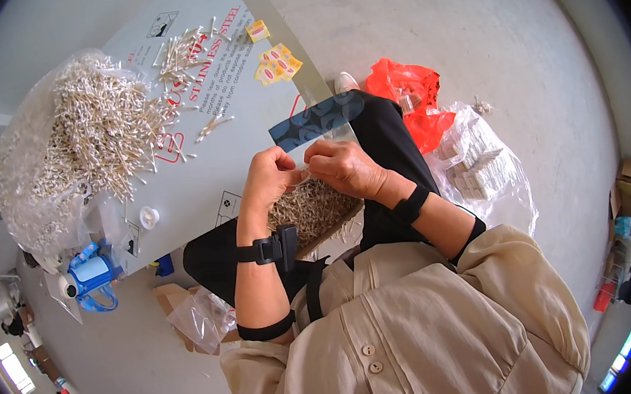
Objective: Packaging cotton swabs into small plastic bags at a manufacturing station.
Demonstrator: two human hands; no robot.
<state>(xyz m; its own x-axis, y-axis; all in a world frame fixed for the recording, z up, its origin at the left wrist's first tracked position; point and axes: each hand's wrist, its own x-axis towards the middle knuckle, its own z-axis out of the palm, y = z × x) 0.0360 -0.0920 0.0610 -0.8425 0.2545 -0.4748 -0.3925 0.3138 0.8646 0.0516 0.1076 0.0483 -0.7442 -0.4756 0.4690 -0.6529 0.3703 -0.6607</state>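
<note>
Just above my lap, my left hand (272, 177) and my right hand (348, 167) meet with pinched fingertips. A clear plastic bag with a dark blue printed band (317, 123) extends forward from them over the table edge, and its clear end seems to run into both pinches. What lies right between the fingertips is too small to make out. Under my hands, a mass of cotton swabs (313, 206) with brownish sticks fills an open box on my lap. To the left, a big heap of cotton swabs (99, 119) spills from a large clear bag (21, 176) onto the table.
Loose swabs (188, 53), yellow-and-white cards (278, 64) and a small yellow box (258, 31) lie on the table (177, 184). A blue bottle (91, 273) stands at its near left. On the floor are a red bag (406, 97), a clear bag of white packs (479, 158) and a cardboard box (173, 298).
</note>
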